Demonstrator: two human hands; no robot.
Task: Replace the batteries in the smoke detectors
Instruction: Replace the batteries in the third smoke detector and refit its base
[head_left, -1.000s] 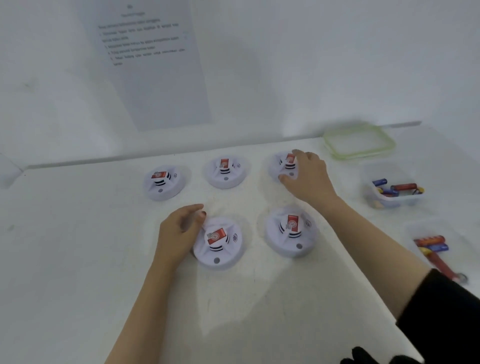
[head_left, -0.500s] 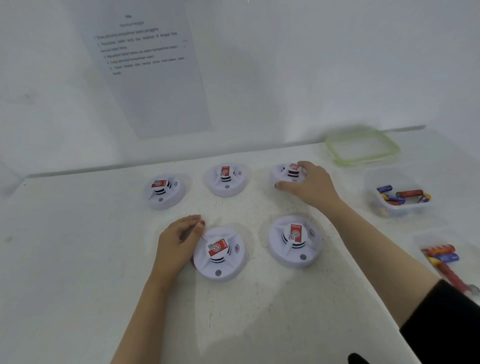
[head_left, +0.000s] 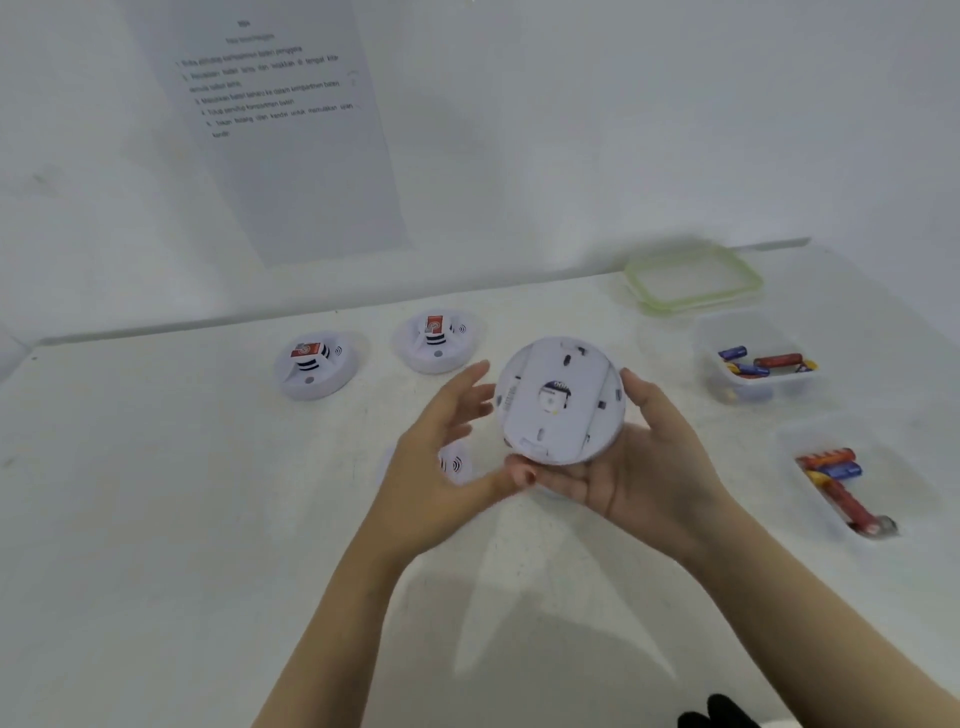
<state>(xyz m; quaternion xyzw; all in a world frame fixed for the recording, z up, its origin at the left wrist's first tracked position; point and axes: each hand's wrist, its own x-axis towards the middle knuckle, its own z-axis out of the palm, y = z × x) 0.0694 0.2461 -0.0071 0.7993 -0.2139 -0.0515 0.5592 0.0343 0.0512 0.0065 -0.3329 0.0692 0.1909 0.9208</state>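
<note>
My right hand (head_left: 644, 467) holds a round white smoke detector (head_left: 560, 400) above the table, its flat back turned toward me. My left hand (head_left: 441, 467) is blurred beside the detector's left edge, fingers spread, its thumb near the lower rim; whether it touches is unclear. Two more detectors stand on the table behind, one at the far left (head_left: 314, 366) and one next to it (head_left: 435, 340), each with a red label on top. Another detector (head_left: 456, 465) is mostly hidden behind my left hand.
A clear tub (head_left: 717, 332) with several batteries sits at the right, and a second tub (head_left: 800, 441) with batteries lies nearer. A green-rimmed lid (head_left: 693, 280) rests by the wall. A printed instruction sheet (head_left: 280, 130) hangs on the wall.
My right hand has lifted the back-right detector off the table and turned it over. My left hand left the front-left detector and rose toward the lifted one.
</note>
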